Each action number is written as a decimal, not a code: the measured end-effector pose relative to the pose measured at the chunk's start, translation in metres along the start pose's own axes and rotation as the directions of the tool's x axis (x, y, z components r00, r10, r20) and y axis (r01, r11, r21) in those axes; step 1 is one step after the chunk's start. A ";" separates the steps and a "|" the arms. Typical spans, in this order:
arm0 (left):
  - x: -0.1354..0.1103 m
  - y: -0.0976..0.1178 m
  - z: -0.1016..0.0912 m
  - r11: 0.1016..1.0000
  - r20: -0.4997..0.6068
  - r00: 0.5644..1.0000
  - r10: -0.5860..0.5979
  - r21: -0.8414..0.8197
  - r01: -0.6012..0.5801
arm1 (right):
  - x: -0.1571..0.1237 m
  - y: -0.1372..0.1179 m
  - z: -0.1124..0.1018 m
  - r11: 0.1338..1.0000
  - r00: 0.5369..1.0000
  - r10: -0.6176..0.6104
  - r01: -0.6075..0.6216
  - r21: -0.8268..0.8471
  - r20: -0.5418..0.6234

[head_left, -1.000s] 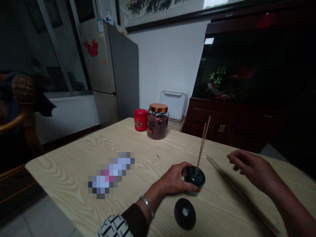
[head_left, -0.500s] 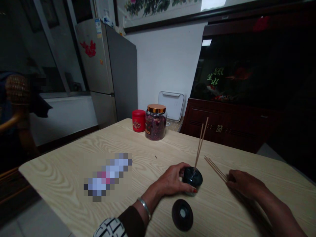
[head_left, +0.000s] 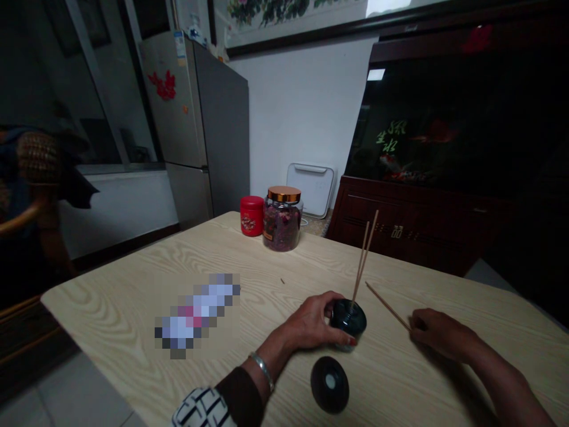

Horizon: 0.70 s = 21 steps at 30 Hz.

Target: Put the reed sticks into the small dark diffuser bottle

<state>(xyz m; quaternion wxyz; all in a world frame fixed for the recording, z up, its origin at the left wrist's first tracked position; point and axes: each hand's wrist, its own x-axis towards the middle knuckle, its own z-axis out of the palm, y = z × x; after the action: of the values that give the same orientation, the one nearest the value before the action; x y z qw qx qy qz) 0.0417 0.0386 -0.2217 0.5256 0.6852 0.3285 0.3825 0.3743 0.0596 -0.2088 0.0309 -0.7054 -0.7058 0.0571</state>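
- While the black lid (head_left: pixel 329 384) lies loose by the near edge of the counter (head_left: pixel 133 279), just in front of the small dark pot (head_left: pixel 352 320), it touches neither hand.
- The left hand (head_left: pixel 311 326) wraps the pot's left side, its grip closed around it. The pot stands right of the middle, back from the near edge, with two thin sticks (head_left: pixel 364 261) leaning in it.
- Toward the right edge, the right hand (head_left: pixel 438 335) has its fingertips bunched on the near end of a lying stick (head_left: pixel 387 305) that points toward the pot. Whether this grip pinches it or only presses on it cannot be told.
- By my judgement, bracing the pot firmly and handling the slim stick by its end, without bending it, suits this step. The leaning sticks stand close and could be knocked.
- A blurred oblong thing (head_left: pixel 198 314) lies mid-counter, well apart to the left.
- Near the far corner stands a glass jar (head_left: pixel 282 222), with a red tin (head_left: pixel 251 216) just beside it.
- Beyond the counter are a fridge (head_left: pixel 200 118) and a dark fish tank (head_left: pixel 444 118).
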 end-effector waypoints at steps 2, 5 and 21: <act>0.000 0.001 0.000 1.000 0.005 1.000 -0.007 -0.023 0.007 | 0.001 -0.001 -0.001 0.999 0.998 -0.036 0.036 0.003 0.046; 0.000 0.000 0.000 1.000 -0.001 1.000 -0.011 -0.011 0.011 | 0.002 -0.001 -0.003 0.999 0.996 -0.054 0.054 0.006 0.073; -0.001 0.000 0.001 1.000 -0.006 1.000 -0.020 0.016 0.021 | -0.045 -0.085 -0.098 0.311 0.880 0.174 0.376 0.873 -0.441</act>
<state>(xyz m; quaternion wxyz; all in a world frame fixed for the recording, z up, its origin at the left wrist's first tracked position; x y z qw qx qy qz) 0.0418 0.0376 -0.2218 0.5231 0.6848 0.3401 0.3766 0.3019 0.0179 -0.0992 0.6054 -0.4960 -0.5521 0.2877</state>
